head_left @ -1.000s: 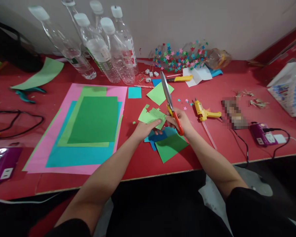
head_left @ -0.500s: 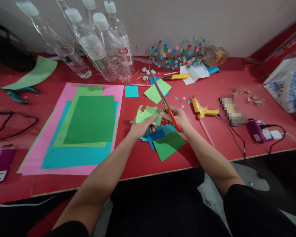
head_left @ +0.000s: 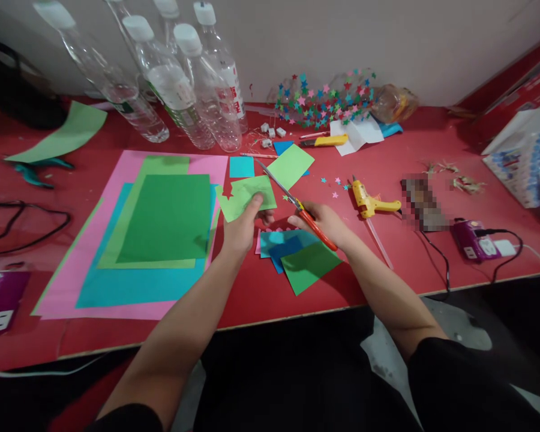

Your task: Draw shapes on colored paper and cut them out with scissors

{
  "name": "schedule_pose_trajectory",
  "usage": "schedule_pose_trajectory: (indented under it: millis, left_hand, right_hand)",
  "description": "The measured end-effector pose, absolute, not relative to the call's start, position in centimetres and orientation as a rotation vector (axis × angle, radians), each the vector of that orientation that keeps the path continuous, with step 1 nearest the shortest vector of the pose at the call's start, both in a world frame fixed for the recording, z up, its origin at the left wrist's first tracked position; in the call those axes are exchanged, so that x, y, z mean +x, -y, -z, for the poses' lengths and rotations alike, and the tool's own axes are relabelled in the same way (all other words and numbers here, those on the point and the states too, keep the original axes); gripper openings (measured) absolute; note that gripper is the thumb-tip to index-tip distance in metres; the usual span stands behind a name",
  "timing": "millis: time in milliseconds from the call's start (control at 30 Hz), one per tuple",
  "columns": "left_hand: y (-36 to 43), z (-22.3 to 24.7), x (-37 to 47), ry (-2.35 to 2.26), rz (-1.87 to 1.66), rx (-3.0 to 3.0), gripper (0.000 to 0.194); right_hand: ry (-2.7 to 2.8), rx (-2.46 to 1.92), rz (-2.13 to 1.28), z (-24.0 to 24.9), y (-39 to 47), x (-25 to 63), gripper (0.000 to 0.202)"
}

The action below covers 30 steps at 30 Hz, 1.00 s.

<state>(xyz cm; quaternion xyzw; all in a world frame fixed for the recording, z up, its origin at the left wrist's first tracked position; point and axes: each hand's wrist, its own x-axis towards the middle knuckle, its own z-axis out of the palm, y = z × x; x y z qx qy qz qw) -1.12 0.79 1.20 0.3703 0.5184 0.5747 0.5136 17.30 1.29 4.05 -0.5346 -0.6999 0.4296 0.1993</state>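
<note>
Pinched under the thumb of my left hand is a light green paper piece, its left edge notched by a star-shaped cut-out. My right hand grips scissors with orange-red handles; the blades point up and left and look nearly closed, just right of the paper. On the table between my hands lies a small green paper star. Below them are blue paper pieces and a darker green sheet. Another light green sheet lies behind the blades.
Large coloured sheets are stacked at left. Plastic bottles stand along the wall; a star-covered bottle lies at the back. A yellow utility knife, a yellow glue gun and a purple power socket with cords are on the right.
My left hand has moved left with the light green paper, away from my right hand. The scissors have tipped further left. A green star now shows on the table between my hands.
</note>
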Motion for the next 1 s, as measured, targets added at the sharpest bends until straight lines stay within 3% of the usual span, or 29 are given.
schedule_pose_trajectory:
  millis: [333, 633, 1000]
  left_hand:
    - [-1.0, -0.9, -1.0, -1.282, -1.473, 0.797, 0.032]
    - [-0.8, -0.9, -1.1, -1.323, -1.481, 0.843, 0.031]
    - [-1.1, -1.0, -1.2, -1.346, -1.498, 0.942, 0.037]
  right_hand:
    - [1.929, -1.487, -1.360, -4.7, -1.0, 17.2, 0.051]
    - [2.014, -1.522, -1.300, -4.3, -1.0, 17.4, 0.049]
    - [2.001, -1.465, -1.537, -5.6, -0.7, 17.6, 0.047]
